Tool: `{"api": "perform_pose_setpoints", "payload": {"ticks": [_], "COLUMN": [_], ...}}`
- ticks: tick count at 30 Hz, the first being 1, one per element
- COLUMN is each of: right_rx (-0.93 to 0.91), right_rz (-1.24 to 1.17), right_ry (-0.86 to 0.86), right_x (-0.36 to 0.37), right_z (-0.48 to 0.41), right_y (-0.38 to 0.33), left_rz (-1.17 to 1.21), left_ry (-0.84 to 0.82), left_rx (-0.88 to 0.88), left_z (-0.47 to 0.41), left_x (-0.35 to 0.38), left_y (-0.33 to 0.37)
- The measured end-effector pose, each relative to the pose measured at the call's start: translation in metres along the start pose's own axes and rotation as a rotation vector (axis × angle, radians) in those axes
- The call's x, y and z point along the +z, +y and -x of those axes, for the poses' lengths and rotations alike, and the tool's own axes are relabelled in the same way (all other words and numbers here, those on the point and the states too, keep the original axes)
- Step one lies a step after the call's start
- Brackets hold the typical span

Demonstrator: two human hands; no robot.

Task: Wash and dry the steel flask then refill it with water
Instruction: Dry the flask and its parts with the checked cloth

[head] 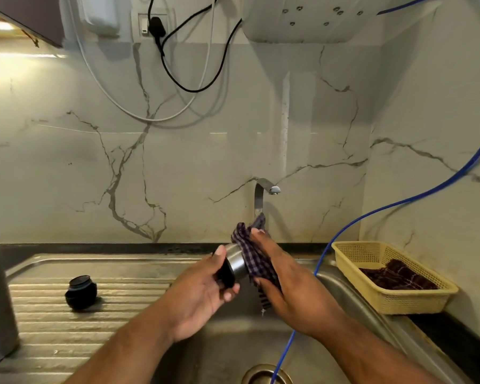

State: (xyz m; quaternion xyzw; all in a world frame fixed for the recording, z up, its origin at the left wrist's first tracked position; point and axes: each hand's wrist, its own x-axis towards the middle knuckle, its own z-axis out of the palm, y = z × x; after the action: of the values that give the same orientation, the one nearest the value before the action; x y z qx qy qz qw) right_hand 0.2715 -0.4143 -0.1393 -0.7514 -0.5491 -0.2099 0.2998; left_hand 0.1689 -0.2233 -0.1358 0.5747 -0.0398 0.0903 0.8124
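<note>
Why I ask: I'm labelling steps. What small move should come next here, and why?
Probably draw the checked cloth along the flask toward the left hand, turning the flask a little. The right hand wraps the cloth round the far part only; the steel band beside the left hand's grip shows bare, and the cap lies apart on the drainboard.

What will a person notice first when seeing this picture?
First, the two hands above the sink: the left hand grips the steel flask by its black end, and the right hand wraps a checked cloth around it. Next, a black cap lies on the drainboard at left, and a yellow basket stands at right.
</note>
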Motion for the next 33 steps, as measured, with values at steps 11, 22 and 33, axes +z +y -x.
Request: {"api": "perform_pose_setpoints", "payload": {"ticks": [11,22,33], "right_rx": [-0.421,-0.280,-0.330], "right_rz": [0.182,0.061,0.087], "right_ry": [0.115,0.046,0.141], "right_x": [-0.003,-0.008,-0.007], "right_z": [-0.004,-0.005,-0.006], "right_y": [-0.002,-0.008,-0.017], "left_rz": [-0.314,-0.844,-0.931], "left_ry": [0.266,0.265,0.245], "left_rx": [0.066,0.270,0.317], "left_z": [0.008,0.013,0.019], "left_x": [0.026,0.023,0.027], "left_y": [0.003,0.007,0.018]}}
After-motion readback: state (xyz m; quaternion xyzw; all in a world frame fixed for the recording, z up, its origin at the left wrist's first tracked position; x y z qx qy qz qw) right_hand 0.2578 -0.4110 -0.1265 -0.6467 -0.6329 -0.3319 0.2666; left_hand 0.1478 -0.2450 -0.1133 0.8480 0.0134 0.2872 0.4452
